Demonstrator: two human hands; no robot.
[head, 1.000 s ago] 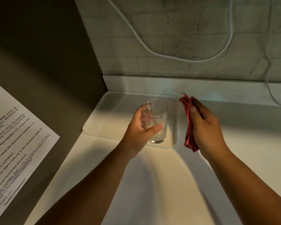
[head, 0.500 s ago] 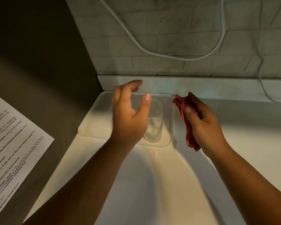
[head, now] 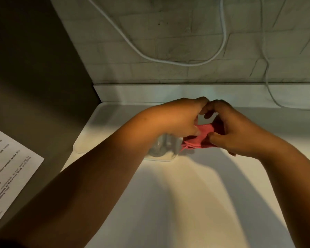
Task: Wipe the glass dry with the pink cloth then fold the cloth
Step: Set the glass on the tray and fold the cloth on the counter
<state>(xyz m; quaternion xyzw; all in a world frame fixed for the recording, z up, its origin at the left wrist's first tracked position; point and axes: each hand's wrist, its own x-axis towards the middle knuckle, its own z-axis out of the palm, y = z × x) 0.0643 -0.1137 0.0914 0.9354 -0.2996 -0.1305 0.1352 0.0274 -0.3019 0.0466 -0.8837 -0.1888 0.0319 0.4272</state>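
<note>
We're holding the pink cloth [head: 202,138] between both hands, raised just above the counter [head: 177,203] & right beside the tray's near-right corner. Left hand [head: 179,119] is pinching the cloth's upper-left edge btwn thumb and fingers; right hand [head: 229,129] is gripping the other side, thumb pressed on top, fingers curled behind. Both are closed on fabric, and the fingertips are nearly meeting at the top, prob. because we're lining up edges w/ each other.

The drinking glass [head: 164,146] is standing upright on the white tray [head: 104,126], at its near-right corner, partly hidden under our left wrist. Neither hand is touching it. We're judging that the wiping part is over and the glass is parked on the tray to keep it out of the way & off the bare counter.

The cloth is looking bunched, w/ several layered edges showing at its lower left, so it's prob. mid-fold; can't tell how many folds are in. Holding it in the air w/ two pinch points is letting the loose layers hang and align.

One risk: our left forearm is passing right over the glass, so a low sweep could knock it.

A printed notice [head: 5,167] is lying on the dark surface far left, and a white cable [head: 168,60] is drooping across the tiled wall, both well apart from the work.
</note>
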